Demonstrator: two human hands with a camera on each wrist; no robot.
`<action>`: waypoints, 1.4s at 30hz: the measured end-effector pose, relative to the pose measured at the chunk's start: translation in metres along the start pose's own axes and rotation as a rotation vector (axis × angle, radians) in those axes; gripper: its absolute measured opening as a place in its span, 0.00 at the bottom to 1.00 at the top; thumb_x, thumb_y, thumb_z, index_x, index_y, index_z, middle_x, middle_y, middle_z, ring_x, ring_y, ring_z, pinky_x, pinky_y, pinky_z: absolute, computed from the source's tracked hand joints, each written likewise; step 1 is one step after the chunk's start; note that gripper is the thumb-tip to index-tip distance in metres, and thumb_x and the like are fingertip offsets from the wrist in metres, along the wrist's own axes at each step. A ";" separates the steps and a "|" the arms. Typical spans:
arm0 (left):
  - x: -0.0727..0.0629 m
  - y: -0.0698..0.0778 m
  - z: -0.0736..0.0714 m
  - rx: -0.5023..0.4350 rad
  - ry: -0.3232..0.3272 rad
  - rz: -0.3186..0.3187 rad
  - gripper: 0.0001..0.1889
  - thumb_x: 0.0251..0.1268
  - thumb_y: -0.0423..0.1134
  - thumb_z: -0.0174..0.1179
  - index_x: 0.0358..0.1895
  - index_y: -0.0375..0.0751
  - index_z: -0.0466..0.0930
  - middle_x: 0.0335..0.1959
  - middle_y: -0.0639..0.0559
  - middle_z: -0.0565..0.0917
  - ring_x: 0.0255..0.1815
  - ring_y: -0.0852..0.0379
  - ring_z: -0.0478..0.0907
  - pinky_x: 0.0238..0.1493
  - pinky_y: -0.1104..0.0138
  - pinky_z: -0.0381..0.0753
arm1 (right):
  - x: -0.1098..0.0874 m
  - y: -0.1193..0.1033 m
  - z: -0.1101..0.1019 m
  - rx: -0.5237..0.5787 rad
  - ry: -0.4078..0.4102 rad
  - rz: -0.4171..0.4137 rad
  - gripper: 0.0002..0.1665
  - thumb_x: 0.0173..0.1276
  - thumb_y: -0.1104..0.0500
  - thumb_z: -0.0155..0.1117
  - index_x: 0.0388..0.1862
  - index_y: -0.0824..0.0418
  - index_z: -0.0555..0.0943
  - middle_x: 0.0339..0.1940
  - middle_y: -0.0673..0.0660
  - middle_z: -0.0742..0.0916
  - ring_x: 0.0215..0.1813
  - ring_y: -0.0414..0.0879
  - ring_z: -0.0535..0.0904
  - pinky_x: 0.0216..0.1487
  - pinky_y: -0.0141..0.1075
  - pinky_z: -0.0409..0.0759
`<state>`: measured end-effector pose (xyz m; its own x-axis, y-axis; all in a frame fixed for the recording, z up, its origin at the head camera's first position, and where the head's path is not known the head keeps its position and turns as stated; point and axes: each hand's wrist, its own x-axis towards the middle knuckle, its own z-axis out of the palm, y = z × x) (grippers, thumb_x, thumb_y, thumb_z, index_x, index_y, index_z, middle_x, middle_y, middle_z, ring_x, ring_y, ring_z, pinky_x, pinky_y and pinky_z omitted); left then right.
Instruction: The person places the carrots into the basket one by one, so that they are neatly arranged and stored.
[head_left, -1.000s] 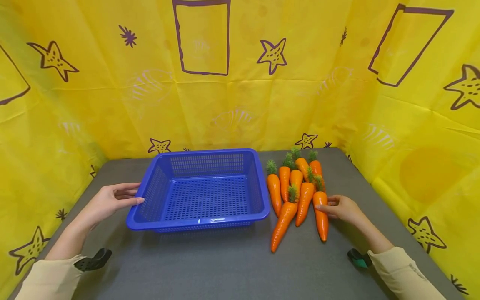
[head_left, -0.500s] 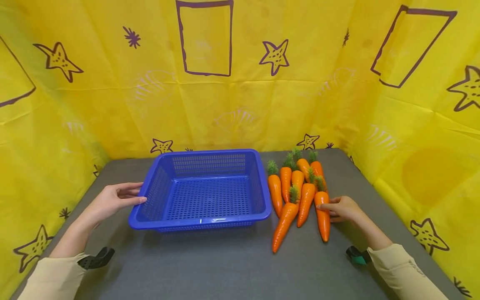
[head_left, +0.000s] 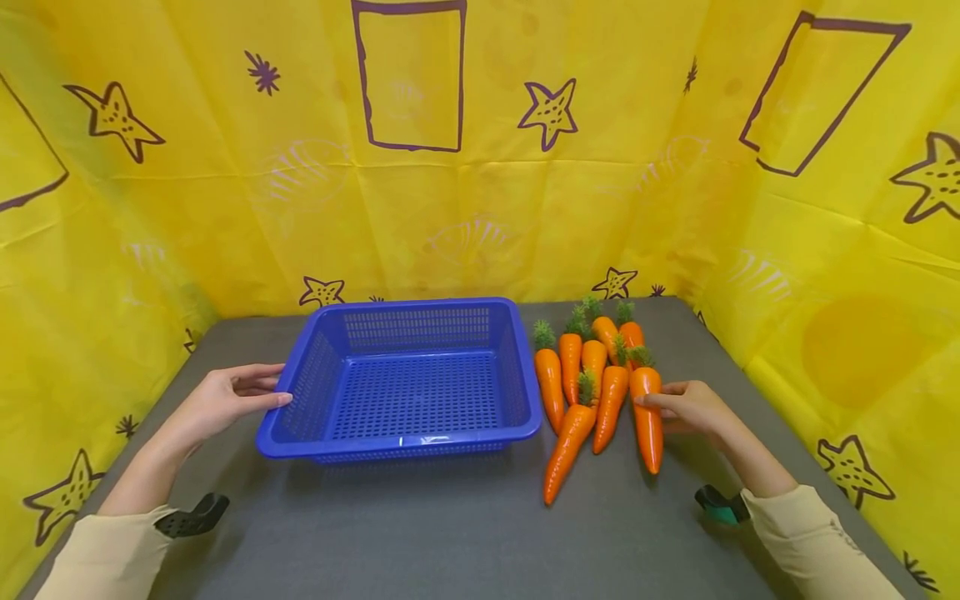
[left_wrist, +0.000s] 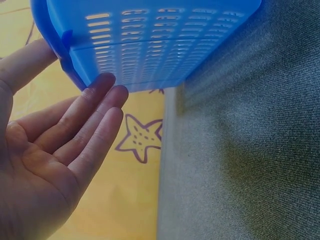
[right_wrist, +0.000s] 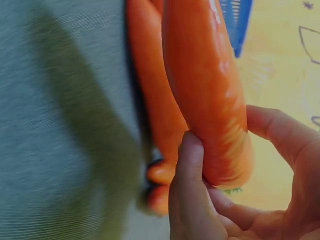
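Observation:
A blue plastic basket (head_left: 416,442) with slotted walls stands on the grey table, its inside bare. At its left side my left hand (head_left: 217,406) holds the rim, thumb over the top edge and fingers along the outer wall (left_wrist: 150,50). My right hand (head_left: 701,408) pinches an orange carrot (head_left: 648,425) with a green leafy top, thumb on one side and fingers on the other. In the right wrist view this carrot (right_wrist: 205,85) is raised off the table, its shadow falling apart from it. Several more carrots (head_left: 570,450) lie close together between basket and right hand.
Yellow cloth (head_left: 480,225) printed with stars and fish surrounds the grey table (head_left: 450,533) at the back and both sides. The carrot group lies right beside the basket's right wall. A dark band (head_left: 193,515) sits at the left wrist.
My right hand has raised the carrot off the table, shifting it slightly up and away in the head view. My left hand and the basket have stayed in place.

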<state>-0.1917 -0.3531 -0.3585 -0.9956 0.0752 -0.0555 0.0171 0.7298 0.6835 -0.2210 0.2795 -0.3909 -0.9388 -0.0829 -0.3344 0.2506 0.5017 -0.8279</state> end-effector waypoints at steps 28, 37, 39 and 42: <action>-0.001 0.003 0.001 -0.014 0.011 0.004 0.39 0.57 0.56 0.64 0.65 0.33 0.68 0.51 0.36 0.82 0.49 0.45 0.81 0.51 0.53 0.81 | 0.010 -0.104 0.027 -0.106 -0.093 -0.121 0.53 0.59 0.42 0.68 0.70 0.75 0.58 0.69 0.73 0.67 0.51 0.55 0.82 0.50 0.45 0.82; -0.001 0.007 0.000 -0.027 -0.006 -0.030 0.40 0.57 0.56 0.64 0.66 0.32 0.66 0.52 0.36 0.81 0.51 0.43 0.80 0.53 0.49 0.79 | 0.021 -0.135 0.047 -0.098 -0.133 -0.123 0.51 0.59 0.45 0.69 0.70 0.73 0.59 0.65 0.71 0.72 0.46 0.52 0.84 0.48 0.45 0.83; -0.001 0.007 0.000 -0.027 -0.006 -0.029 0.40 0.57 0.56 0.65 0.66 0.32 0.66 0.52 0.35 0.81 0.51 0.43 0.80 0.53 0.50 0.80 | 0.023 -0.142 0.051 -0.097 -0.140 -0.133 0.52 0.58 0.45 0.69 0.71 0.72 0.59 0.66 0.69 0.72 0.46 0.52 0.84 0.47 0.44 0.84; -0.002 0.007 0.000 -0.026 -0.004 -0.026 0.40 0.57 0.55 0.65 0.66 0.31 0.66 0.51 0.35 0.81 0.51 0.43 0.80 0.53 0.49 0.79 | 0.025 -0.152 0.057 -0.121 -0.147 -0.146 0.53 0.57 0.43 0.70 0.71 0.70 0.59 0.67 0.68 0.71 0.47 0.53 0.84 0.44 0.42 0.85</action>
<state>-0.1900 -0.3477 -0.3539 -0.9953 0.0591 -0.0765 -0.0114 0.7136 0.7005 -0.2692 0.1519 -0.2990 -0.9160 -0.2824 -0.2848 0.0765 0.5741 -0.8152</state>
